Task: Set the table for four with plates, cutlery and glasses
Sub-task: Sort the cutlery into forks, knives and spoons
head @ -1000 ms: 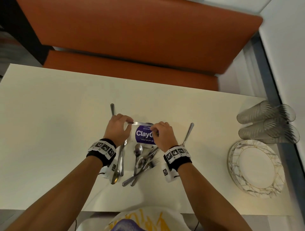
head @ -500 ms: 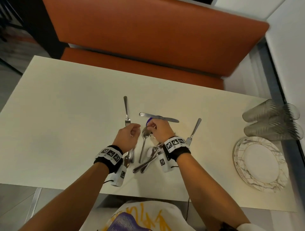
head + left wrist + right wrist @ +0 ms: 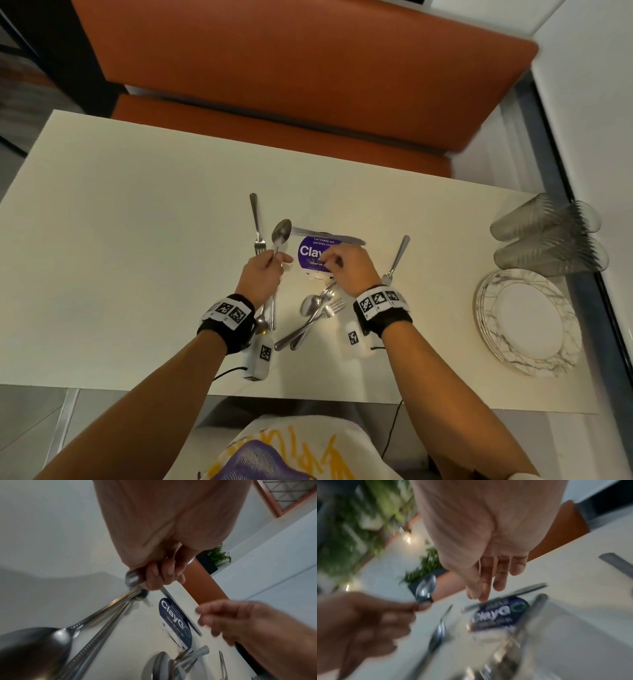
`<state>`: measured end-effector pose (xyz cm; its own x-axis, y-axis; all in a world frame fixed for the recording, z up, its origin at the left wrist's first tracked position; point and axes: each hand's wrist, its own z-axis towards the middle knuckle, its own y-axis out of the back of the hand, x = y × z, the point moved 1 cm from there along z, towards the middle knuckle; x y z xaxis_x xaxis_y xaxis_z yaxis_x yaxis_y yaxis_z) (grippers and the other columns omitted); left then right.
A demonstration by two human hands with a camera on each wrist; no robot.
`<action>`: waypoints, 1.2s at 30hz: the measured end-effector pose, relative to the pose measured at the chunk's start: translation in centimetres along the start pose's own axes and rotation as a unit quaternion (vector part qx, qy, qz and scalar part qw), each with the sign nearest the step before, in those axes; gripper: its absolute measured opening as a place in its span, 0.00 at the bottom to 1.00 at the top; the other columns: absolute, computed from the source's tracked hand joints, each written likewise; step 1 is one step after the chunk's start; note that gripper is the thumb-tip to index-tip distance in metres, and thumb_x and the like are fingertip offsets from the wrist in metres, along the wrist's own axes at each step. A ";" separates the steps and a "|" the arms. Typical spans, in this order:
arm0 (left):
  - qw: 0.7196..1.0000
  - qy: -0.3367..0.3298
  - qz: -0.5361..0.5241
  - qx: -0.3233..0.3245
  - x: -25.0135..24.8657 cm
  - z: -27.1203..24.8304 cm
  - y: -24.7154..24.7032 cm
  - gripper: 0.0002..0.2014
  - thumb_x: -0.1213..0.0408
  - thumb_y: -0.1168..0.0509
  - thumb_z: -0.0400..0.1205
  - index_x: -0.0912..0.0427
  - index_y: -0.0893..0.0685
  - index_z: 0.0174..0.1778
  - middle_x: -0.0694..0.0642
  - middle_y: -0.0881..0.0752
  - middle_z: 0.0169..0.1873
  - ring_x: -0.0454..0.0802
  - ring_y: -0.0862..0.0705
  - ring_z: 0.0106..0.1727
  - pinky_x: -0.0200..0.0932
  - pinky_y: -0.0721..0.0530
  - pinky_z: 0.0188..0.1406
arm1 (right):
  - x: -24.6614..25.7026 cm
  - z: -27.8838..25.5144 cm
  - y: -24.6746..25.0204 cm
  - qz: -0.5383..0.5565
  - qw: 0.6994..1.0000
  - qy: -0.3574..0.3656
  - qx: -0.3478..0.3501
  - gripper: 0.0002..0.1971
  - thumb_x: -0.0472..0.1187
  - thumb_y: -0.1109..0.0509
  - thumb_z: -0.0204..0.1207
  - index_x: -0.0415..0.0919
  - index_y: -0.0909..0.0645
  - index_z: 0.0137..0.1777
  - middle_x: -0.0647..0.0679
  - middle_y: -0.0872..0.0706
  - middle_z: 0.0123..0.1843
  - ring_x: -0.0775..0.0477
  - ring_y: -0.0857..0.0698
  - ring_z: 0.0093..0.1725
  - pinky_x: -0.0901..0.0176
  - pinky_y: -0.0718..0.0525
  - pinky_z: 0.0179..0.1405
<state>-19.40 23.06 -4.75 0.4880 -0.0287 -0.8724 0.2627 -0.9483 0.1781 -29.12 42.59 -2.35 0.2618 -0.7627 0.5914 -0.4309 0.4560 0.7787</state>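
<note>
Spoon (image 3: 281, 233) now raised, clenched in left hand (image 3: 262, 275); right hand (image 3: 349, 265), fingers relaxed, half-hides "Clay…" sticker (image 3: 310, 251); small print blurred.

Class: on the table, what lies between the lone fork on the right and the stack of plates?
Nothing: in the head view the table is bare between the fork and the plates.

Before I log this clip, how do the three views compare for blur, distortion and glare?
Head view: sharp, wide-angle bend at the table edges, spoon in the left hand crisp. Left wrist view: mostly sharp, strong fisheye, the right hand smeared, highlights on cutlery handles. Right wrist view: heavy motion blur throughout; the purple sticker is barely legible.
</note>
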 end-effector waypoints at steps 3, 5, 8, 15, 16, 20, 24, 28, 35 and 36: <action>0.999 0.022 -0.033 -0.007 0.0 -0.3 0.1 0.15 0.61 0.44 0.93 0.57 0.11 0.52 0.56 0.16 0.35 0.48 0.21 0.30 0.38 0.24 0.25 | -1.3 -1.3 -2.5 -0.187 0.976 0.037 0.107 0.10 0.37 0.26 0.77 0.49 0.08 0.56 0.48 0.12 0.57 0.45 0.20 0.59 0.53 0.21 0.60; 0.999 0.027 -0.040 -0.013 -0.2 -0.6 0.1 0.13 0.62 0.44 0.93 0.59 0.15 0.53 0.54 0.16 0.36 0.45 0.21 0.29 0.35 0.23 0.25 | -1.3 -1.5 -3.3 -0.251 0.956 0.059 0.142 0.11 0.37 0.25 0.76 0.51 0.09 0.55 0.48 0.15 0.58 0.43 0.23 0.62 0.53 0.27 0.59; 0.999 0.024 -0.036 -0.006 -0.3 -0.6 0.2 0.13 0.63 0.44 0.93 0.59 0.16 0.51 0.53 0.16 0.34 0.45 0.21 0.29 0.36 0.22 0.26 | -1.0 -1.3 -3.4 -0.280 0.945 0.085 0.147 0.09 0.37 0.27 0.77 0.52 0.09 0.51 0.49 0.15 0.55 0.43 0.24 0.61 0.54 0.32 0.54; 0.998 0.003 -0.063 -0.006 -1.0 0.0 0.6 0.13 0.67 0.45 0.93 0.62 0.15 0.52 0.62 0.08 0.39 0.63 0.11 0.39 0.60 0.12 0.41 | 0.5 -0.2 0.7 -0.150 0.985 0.034 0.079 0.02 0.38 0.25 0.79 0.45 0.11 0.49 0.51 0.11 0.50 0.48 0.17 0.55 0.56 0.19 0.58; 0.997 0.005 -0.075 -0.004 -1.3 0.0 0.5 0.13 0.67 0.46 0.94 0.63 0.16 0.53 0.64 0.07 0.40 0.65 0.09 0.42 0.60 0.12 0.43 | 1.0 0.0 1.5 -0.083 0.995 0.010 0.054 0.02 0.38 0.24 0.79 0.44 0.12 0.49 0.51 0.10 0.49 0.50 0.15 0.52 0.58 0.16 0.56; 0.994 0.003 -0.106 0.012 -2.8 -0.2 -0.6 0.13 0.65 0.47 0.95 0.65 0.17 0.58 0.68 0.07 0.44 0.65 0.06 0.46 0.59 0.11 0.49 | 4.0 0.8 3.0 0.133 0.989 -0.066 -0.023 0.04 0.38 0.22 0.77 0.41 0.11 0.50 0.51 0.10 0.44 0.61 0.15 0.41 0.78 0.20 0.40; 0.991 0.011 -0.127 0.049 -4.3 -1.0 -1.8 0.13 0.62 0.48 0.95 0.62 0.19 0.61 0.68 0.07 0.43 0.69 0.07 0.41 0.60 0.09 0.40 | 5.6 0.9 1.0 0.303 0.941 -0.140 -0.050 0.07 0.39 0.20 0.75 0.38 0.12 0.49 0.43 0.07 0.44 0.48 0.09 0.44 0.56 0.11 0.49; 0.994 0.017 -0.102 0.026 -4.7 -1.4 -2.1 0.11 0.60 0.47 0.94 0.57 0.20 0.59 0.61 0.14 0.30 0.53 0.21 0.22 0.41 0.28 0.19 | 5.7 0.6 -0.9 0.350 0.921 -0.166 -0.041 0.11 0.47 0.17 0.72 0.43 0.12 0.49 0.47 0.06 0.42 0.46 0.07 0.48 0.43 0.09 0.58; 0.993 0.029 -0.112 0.025 -4.2 -1.6 -1.7 0.12 0.59 0.45 0.94 0.60 0.17 0.61 0.51 0.25 0.26 0.46 0.33 0.23 0.40 0.35 0.21 | 6.4 1.4 1.5 0.291 0.942 -0.135 -0.100 0.14 0.47 0.21 0.76 0.44 0.15 0.59 0.49 0.07 0.47 0.51 0.08 0.46 0.57 0.10 0.48; 0.992 0.033 -0.121 0.029 -4.3 -1.8 -1.6 0.13 0.60 0.45 0.94 0.61 0.17 0.61 0.52 0.24 0.27 0.46 0.33 0.23 0.40 0.36 0.20 | 6.5 1.5 1.7 0.277 0.947 -0.128 -0.102 0.14 0.46 0.21 0.76 0.43 0.15 0.59 0.49 0.07 0.46 0.51 0.08 0.45 0.58 0.10 0.47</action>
<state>-20.46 25.30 -0.48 0.4712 0.2213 -0.8538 0.3309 -0.9417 -0.0614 -29.49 37.76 2.50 -0.1841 -0.4552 0.8711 -0.2593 0.8774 0.4037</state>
